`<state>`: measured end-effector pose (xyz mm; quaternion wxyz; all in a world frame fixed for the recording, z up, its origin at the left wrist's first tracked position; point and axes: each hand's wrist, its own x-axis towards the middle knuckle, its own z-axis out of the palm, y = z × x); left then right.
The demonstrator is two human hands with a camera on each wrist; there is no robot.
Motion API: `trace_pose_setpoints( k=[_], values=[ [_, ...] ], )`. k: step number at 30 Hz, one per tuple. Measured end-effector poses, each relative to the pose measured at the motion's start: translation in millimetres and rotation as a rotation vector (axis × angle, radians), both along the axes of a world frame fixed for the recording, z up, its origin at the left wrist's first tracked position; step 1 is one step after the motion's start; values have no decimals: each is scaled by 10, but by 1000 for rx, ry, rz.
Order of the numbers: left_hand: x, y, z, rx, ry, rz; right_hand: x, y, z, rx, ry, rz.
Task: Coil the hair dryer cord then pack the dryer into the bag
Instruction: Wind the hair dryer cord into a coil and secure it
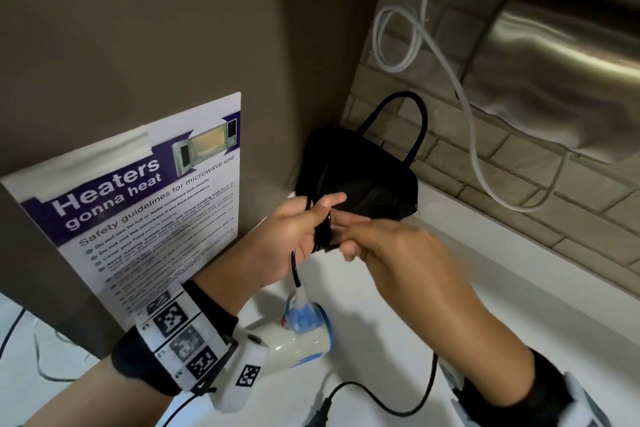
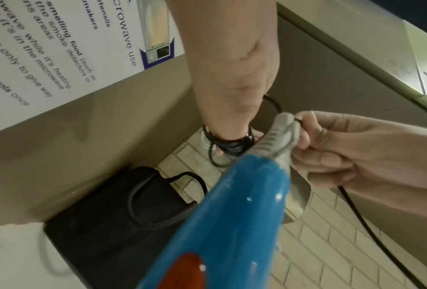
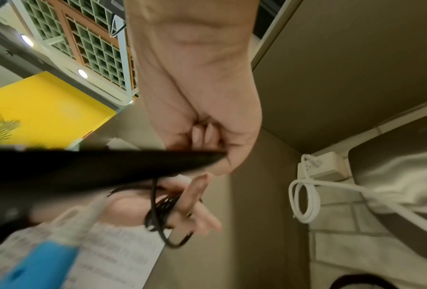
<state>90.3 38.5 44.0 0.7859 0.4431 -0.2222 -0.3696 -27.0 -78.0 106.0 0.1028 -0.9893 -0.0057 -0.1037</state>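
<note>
The white and blue hair dryer (image 1: 304,326) sits on the white counter (image 1: 485,270) under my left wrist, its blue handle (image 2: 219,224) pointing up toward my hands. Several loops of its black cord (image 2: 229,142) are wound round the fingers of my left hand (image 1: 322,218). My right hand (image 1: 349,243) pinches the cord right beside the coil. The free length of cord (image 1: 398,406) trails down under my right forearm to the plug (image 1: 318,416). The black bag (image 1: 363,177) stands in the corner just behind my hands, with its handle (image 1: 415,128) upright.
A microwave safety poster (image 1: 145,204) hangs on the brown panel at left. A white cable (image 1: 398,42) loops down the brick wall to a steel appliance (image 1: 554,62) at upper right. Thin dark wires (image 1: 20,340) lie at the far left.
</note>
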Motion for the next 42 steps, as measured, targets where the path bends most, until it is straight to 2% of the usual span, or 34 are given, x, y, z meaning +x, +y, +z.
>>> trace_pose_setpoints(
  k=[3, 6, 8, 10, 13, 15, 17, 22, 26, 30, 36, 39, 42],
  values=[
    [73, 37, 17, -61, 79, 45, -24, 104, -186, -107, 177, 2],
    [114, 43, 1, -135, 149, 50, -68, 143, -445, -80, 364, -33],
    [134, 46, -23, -166, 181, 72, -113, 171, -570, -71, 405, -22],
    [170, 66, -75, -159, 178, 111, -176, 154, -605, -25, 342, -10],
    [207, 78, -153, -124, 143, 136, -253, 110, -446, 27, 206, -66],
    [185, 48, -165, -96, 127, 132, -296, 112, -409, -37, 79, -72],
    [140, -3, -154, -67, 97, 101, -334, 128, -371, -59, 87, -72],
    [81, 4, -202, 97, -65, -52, -337, -16, -185, -62, 68, -83],
    [-1, 87, -164, 88, -50, -211, -179, -139, 14, -30, -36, -86],
    [-59, 170, -3, 97, -159, -396, 53, -210, 138, 25, -139, -83],
    [-62, 234, 76, -22, -86, -543, 385, -261, 41, 137, -213, -44],
    [-69, 235, 102, -45, -77, -526, 515, -313, -121, 188, -230, -52],
    [-71, 228, 125, -30, -146, -497, 585, -380, -325, 306, -197, -45]
  ],
)
